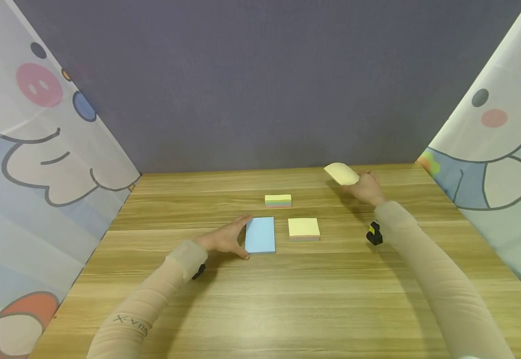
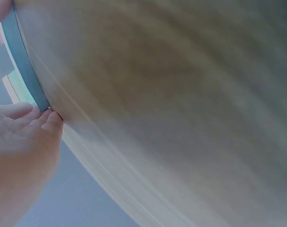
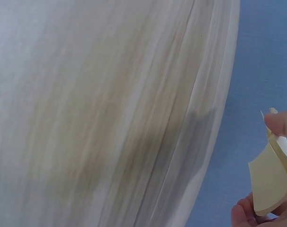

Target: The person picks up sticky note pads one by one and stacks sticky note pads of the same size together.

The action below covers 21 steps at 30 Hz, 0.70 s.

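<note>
A blue sticky note pad (image 1: 260, 235) lies on the table, with my left hand (image 1: 229, 237) spanning its left side. The thumb is at the near left corner and the fingers are at the far one; the left wrist view shows fingertips against both ends of the pad's blue edge (image 2: 24, 61). At the back right, my right hand (image 1: 363, 188) holds a pale yellow sticky note pad (image 1: 342, 173) above the table. This pad bows into a curve between thumb and fingers, clearly seen in the right wrist view (image 3: 271, 182).
Right of the blue pad sits a thicker stack of notes with a pale yellow top (image 1: 303, 228). Behind them is a small multicoloured stack of narrow notes (image 1: 278, 201). A dark grey panel (image 1: 278, 89) rises at the table's back edge, with cartoon-printed sheets (image 1: 489, 144) at both sides.
</note>
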Tool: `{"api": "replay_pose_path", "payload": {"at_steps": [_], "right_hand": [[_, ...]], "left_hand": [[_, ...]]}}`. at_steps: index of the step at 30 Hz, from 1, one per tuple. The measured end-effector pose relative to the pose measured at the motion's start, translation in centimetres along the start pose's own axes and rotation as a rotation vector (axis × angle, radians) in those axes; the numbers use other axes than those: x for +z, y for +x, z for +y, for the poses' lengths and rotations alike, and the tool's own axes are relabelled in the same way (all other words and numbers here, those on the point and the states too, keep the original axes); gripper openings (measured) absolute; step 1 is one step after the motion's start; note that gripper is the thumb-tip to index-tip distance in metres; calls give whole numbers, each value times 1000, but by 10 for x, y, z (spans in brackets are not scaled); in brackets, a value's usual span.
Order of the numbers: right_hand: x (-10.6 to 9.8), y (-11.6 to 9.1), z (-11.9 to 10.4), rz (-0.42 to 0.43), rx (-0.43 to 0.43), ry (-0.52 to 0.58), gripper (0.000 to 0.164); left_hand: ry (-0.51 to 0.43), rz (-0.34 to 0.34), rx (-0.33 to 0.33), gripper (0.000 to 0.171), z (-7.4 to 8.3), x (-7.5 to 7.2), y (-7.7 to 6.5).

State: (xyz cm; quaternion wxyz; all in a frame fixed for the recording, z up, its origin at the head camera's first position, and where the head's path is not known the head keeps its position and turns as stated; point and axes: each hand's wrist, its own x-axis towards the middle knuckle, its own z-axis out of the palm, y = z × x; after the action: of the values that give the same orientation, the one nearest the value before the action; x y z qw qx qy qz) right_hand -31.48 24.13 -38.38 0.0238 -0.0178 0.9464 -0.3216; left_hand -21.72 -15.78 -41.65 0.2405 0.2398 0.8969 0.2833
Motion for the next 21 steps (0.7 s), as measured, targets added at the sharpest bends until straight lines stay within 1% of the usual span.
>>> {"api": "replay_pose_path", "payload": {"at_steps": [8, 15, 21], "right_hand": [[-1, -2, -4, 3, -5, -11, 76], [1, -4, -13, 25, -42, -14, 73], [2, -7, -21, 52, -89, -44, 69]], "left_hand": [[5, 0, 1, 113, 0, 1, 0], [-4, -3, 11, 114, 0, 0, 0], [2, -7, 6, 113, -1, -1, 0]]}}
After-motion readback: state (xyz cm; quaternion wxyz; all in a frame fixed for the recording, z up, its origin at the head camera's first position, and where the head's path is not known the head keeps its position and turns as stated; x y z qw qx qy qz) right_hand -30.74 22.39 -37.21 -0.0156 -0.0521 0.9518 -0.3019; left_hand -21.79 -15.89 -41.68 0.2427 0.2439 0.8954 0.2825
